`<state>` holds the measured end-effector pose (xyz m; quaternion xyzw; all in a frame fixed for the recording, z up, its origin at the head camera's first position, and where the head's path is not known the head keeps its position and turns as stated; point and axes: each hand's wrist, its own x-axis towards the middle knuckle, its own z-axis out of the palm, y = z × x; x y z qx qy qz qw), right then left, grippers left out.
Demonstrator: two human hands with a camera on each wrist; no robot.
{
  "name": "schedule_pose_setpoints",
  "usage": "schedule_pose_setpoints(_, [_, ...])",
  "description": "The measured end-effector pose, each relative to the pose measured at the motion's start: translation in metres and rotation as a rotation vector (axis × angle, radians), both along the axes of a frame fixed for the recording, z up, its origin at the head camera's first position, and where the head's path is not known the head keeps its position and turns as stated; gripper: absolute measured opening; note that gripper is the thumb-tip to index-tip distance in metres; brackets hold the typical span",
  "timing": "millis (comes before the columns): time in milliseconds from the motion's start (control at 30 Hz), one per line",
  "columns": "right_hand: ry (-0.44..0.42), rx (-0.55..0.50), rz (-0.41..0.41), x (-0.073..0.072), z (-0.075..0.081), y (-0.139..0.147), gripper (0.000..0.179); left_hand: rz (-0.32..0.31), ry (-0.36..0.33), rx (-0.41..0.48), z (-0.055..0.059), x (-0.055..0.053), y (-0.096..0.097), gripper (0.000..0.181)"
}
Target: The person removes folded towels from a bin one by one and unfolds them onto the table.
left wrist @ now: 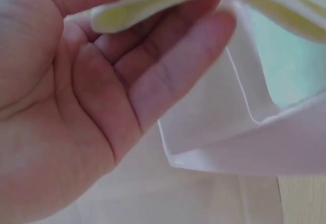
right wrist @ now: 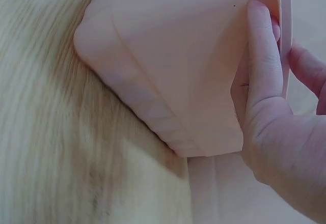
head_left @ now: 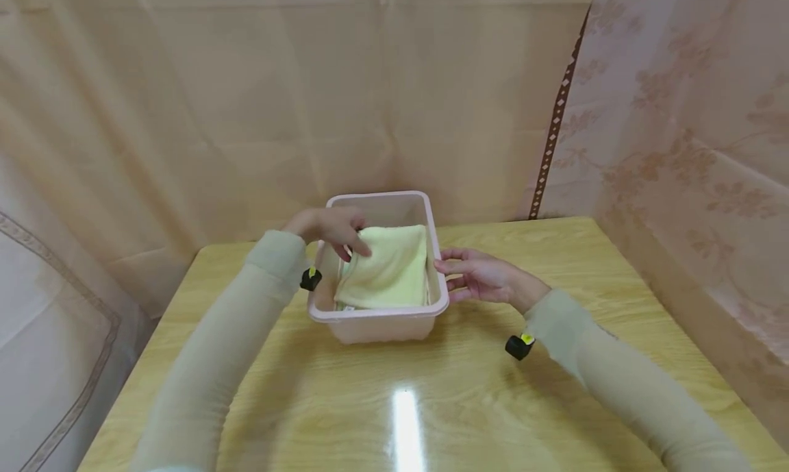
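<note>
A pale yellow folded towel lies in a pink plastic basin. My left hand reaches over the basin's left side and pinches the towel's upper left edge. Close up in the left wrist view, the folded edge of the towel sits between the thumb and the fingers of my left hand. At the basin's right side my right hand grips the rim. In the right wrist view its fingers lie along the outer wall of the basin, under the rim, with the thumb across the rim.
Something mint green shows inside the basin beneath the towel. The basin stands near the back edge of a wooden table. Beige curtains hang behind, and a floral curtain hangs at the right.
</note>
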<state>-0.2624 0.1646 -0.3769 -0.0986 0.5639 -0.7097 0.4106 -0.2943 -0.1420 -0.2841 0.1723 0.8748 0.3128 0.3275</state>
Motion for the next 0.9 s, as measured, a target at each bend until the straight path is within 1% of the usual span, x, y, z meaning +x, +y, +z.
schedule_pose_setpoints(100, [0.003,0.017,0.011,0.0,-0.001,0.001,0.062,-0.009,0.04,0.039,-0.005,0.003,-0.001,0.011])
schedule_pose_setpoints(233, [0.002,0.022,0.01,-0.001,-0.002,0.003,0.059,-0.008,0.054,0.103,-0.01,0.005,-0.001,0.023])
schedule_pose_setpoints(400, [0.017,0.007,0.013,-0.002,-0.001,0.002,0.061,0.032,0.053,0.155,-0.01,0.007,-0.004,0.031])
schedule_pose_setpoints(533, [0.015,0.013,0.006,0.0,0.0,0.004,0.06,0.024,0.034,0.211,-0.011,0.006,-0.003,0.032])
schedule_pose_setpoints(633, [0.013,0.016,0.0,0.001,0.001,0.005,0.057,0.035,0.037,0.242,-0.011,0.006,-0.002,0.03])
schedule_pose_setpoints(733, [0.019,0.025,0.003,0.002,0.002,0.005,0.057,0.048,0.034,0.253,-0.008,0.008,-0.001,0.028])
schedule_pose_setpoints(833, [0.027,0.044,0.005,0.001,0.002,0.005,0.058,0.077,0.039,0.256,-0.004,0.011,-0.001,0.027])
schedule_pose_setpoints(900, [0.037,0.06,0.006,0.001,0.001,0.005,0.058,0.092,0.054,0.261,0.001,0.014,0.0,0.027])
